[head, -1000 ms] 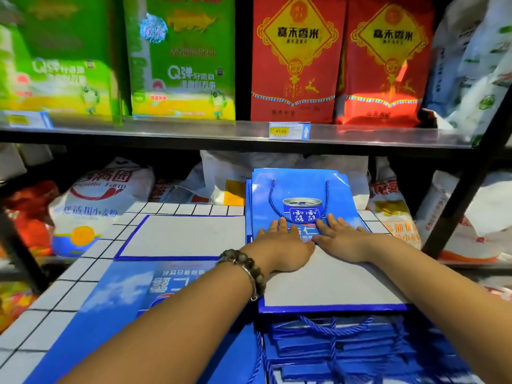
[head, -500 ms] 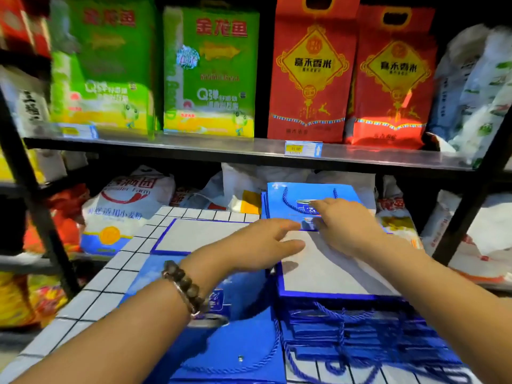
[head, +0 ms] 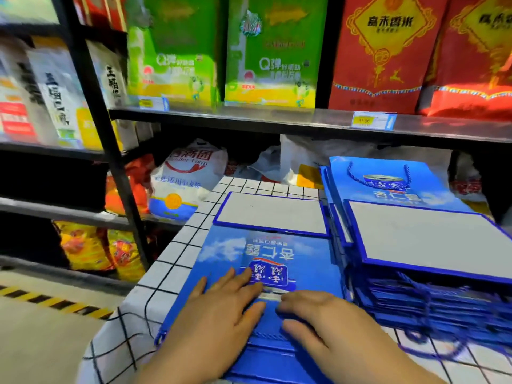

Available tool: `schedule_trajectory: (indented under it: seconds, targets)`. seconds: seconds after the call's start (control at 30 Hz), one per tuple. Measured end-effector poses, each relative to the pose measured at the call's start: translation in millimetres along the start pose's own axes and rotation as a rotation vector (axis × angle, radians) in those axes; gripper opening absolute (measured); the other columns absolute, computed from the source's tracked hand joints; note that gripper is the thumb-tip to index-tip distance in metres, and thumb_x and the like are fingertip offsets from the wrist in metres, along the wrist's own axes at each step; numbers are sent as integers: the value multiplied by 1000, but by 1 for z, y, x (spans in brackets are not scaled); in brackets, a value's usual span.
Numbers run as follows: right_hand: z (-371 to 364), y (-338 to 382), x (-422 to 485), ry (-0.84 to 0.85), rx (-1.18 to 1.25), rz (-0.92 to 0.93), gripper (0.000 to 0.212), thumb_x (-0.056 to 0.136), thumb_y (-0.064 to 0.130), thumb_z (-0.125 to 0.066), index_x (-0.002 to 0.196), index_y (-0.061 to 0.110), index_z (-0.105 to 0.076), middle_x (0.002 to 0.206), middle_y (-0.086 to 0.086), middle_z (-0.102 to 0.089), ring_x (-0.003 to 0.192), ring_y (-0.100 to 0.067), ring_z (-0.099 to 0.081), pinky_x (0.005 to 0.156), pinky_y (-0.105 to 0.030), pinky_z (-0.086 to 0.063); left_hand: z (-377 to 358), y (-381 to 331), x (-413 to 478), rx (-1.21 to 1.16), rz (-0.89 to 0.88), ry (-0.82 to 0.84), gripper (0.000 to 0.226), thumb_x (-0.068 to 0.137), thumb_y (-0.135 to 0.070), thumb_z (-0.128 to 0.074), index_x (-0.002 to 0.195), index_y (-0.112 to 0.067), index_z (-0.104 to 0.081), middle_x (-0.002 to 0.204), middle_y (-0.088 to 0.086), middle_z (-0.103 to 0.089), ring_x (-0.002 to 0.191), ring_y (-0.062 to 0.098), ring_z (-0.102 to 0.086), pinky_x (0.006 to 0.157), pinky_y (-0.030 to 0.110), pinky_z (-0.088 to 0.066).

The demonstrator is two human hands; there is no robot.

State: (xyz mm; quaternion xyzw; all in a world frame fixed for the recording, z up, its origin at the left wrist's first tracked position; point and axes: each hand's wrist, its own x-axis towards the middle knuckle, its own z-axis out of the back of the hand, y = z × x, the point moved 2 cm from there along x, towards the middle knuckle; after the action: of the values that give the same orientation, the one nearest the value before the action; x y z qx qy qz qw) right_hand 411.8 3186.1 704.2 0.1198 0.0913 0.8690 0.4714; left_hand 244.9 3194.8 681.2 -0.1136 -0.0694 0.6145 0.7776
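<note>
While L hand (head: 221, 309) & R hand (head: 327, 325) rest open on blue bag (head: 266, 253), bag stack (head: 415, 239) sits just R.

Checked table (head: 177, 261) bears blue bag (head: 266, 253), bag stack (head: 429, 236).

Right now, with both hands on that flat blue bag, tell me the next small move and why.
Probably take a grip on the near edge of the blue bag and move it right, onto the stack. The left hand and right hand only rest on top of it, it lies flat on the checked cloth, and the stack of matching bags sits close beside it.
</note>
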Motion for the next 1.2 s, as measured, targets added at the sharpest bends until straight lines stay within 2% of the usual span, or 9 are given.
schedule_trajectory:
  seconds: [0.13,0.3,0.4,0.63,0.77,0.9,1.03,1.1,1.2]
  targets:
    - [-2,2,-23,-46,-68,-49,64,85,69,-4,85,52,-66,100,36,-61,92,18,-56,75,-4,-42,1,6,-14,-47,16,-50,40,98,-45,-21,137,-49,-25,150,-29,-4,140,-3,3,115,29,-1]
    - [-8,0,-30,-118,131,32,24,77,62,-46,83,40,-52,85,25,-57,75,7,-55,64,-14,-45,5,8,-21,-334,-71,-216,30,91,-50,-31,112,-48,-52,120,-35,-48,124,-9,-35,112,30,-19]
    - [7,4,-22,-120,130,3,22,67,60,-50,78,41,-51,79,21,-54,66,4,-51,61,-15,-42,12,9,-31,-593,-119,-450,33,77,-57,-33,97,-42,-53,92,-20,-62,88,1,-57,80,25,-43]
    - [37,28,16,-314,916,-233,15,81,13,-62,66,16,-62,45,0,-50,33,-11,-41,36,-17,-33,27,-15,-57,-884,-140,-791,32,77,-41,-50,57,-17,-57,52,-5,-52,51,9,-49,50,21,-37]
    - [39,36,44,-284,1183,-289,11,87,7,-55,77,10,-56,44,3,-49,30,-10,-39,33,-15,-28,21,-36,-53,-759,63,-408,46,57,-71,-44,75,-35,-66,50,-6,-50,50,8,-46,55,26,-40]
    - [39,46,55,-236,1280,-265,13,88,7,-55,76,11,-51,44,3,-49,30,-9,-39,33,-15,-28,16,-49,-42,-551,71,-253,38,72,-62,-57,100,-36,-62,58,-8,-54,66,7,-52,64,27,-41]
    - [41,48,57,-166,1446,-319,10,87,11,-55,78,11,-53,48,3,-51,35,-8,-44,35,-16,-33,14,-53,-26,-771,2,-250,30,69,-46,-60,69,-16,-53,56,5,-49,48,13,-39,53,32,-37]
    - [43,43,53,-165,1324,-298,9,87,21,-56,82,14,-57,55,4,-58,46,-8,-54,42,-17,-40,15,-51,-20,-867,28,-280,30,78,-33,-62,62,-10,-49,53,9,-51,45,15,-40,49,31,-37]
    - [44,19,35,-262,745,-241,21,80,42,-56,80,23,-64,65,10,-62,61,2,-55,58,-15,-43,25,-34,-17,-1101,123,-353,31,88,-16,-59,57,-14,-53,50,-2,-58,38,6,-46,43,18,-40]
